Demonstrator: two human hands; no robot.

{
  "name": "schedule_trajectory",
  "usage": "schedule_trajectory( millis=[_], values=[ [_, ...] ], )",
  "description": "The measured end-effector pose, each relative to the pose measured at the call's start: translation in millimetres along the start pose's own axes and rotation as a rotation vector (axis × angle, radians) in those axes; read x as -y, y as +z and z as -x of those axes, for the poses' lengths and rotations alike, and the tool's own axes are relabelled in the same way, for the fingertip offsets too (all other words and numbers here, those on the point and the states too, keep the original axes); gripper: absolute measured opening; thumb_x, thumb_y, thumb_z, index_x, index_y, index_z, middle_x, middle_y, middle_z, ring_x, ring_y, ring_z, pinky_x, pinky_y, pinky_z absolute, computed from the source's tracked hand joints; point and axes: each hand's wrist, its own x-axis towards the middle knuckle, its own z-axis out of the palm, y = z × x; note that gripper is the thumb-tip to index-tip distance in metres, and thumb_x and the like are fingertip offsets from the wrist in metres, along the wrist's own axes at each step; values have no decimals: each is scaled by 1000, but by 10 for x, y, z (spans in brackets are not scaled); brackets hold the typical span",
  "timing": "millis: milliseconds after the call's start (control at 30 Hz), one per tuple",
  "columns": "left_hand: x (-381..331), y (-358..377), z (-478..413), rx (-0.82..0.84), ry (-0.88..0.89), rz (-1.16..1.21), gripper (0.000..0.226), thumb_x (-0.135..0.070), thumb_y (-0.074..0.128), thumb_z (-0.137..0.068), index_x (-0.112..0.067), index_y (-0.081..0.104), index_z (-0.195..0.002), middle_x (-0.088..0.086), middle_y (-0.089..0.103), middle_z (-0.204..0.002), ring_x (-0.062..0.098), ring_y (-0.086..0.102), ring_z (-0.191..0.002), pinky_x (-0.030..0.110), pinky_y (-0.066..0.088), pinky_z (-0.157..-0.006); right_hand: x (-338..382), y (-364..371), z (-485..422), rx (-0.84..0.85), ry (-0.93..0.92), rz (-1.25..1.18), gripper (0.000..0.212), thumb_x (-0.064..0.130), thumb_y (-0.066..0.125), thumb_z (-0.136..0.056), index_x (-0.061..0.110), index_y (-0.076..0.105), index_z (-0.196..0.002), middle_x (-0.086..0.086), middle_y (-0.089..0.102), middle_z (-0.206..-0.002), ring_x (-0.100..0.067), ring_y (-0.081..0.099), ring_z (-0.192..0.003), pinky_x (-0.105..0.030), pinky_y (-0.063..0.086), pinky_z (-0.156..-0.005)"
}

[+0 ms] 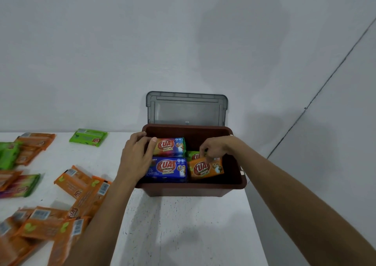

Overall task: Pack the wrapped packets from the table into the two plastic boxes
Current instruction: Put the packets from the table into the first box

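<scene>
Orange and green wrapped packets (77, 184) lie scattered along the counter's (183, 225) left side, apart from the brown plastic box (193, 190) at its far right edge. The left hand (136, 156) rests loosely spread over the box's left wall, thumb touching a multicoloured packet (169, 146) that lies behind a blue packet (166, 169). The right hand (213, 146) pinches the top edge of an orange packet (205, 168) in the box's right half.
</scene>
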Motion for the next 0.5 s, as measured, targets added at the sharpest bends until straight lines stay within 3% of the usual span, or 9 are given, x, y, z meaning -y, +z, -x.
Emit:
schedule_trajectory(
  millis=[233,500],
  values=[
    [-5,-9,-6,-9,2,6,64,-56,33,-87,-11,59,-124,4,49,-138,16,50,-121,32,42,-97,-76,266,-192,-28,18,140,36,16,63,-93,15,60,-129,-6,52,-139,-23,52,-120,-31,46,-93],
    [43,33,-39,-29,-3,-1,45,-44,45,-95,-11,60,-123,4,49,-138,17,50,-121,34,42,-97,-158,433,-219,-166,-36,201,37,21,64,-94,18,61,-131,-7,50,-142,-26,53,-124,-34,48,-101]
  ],
)
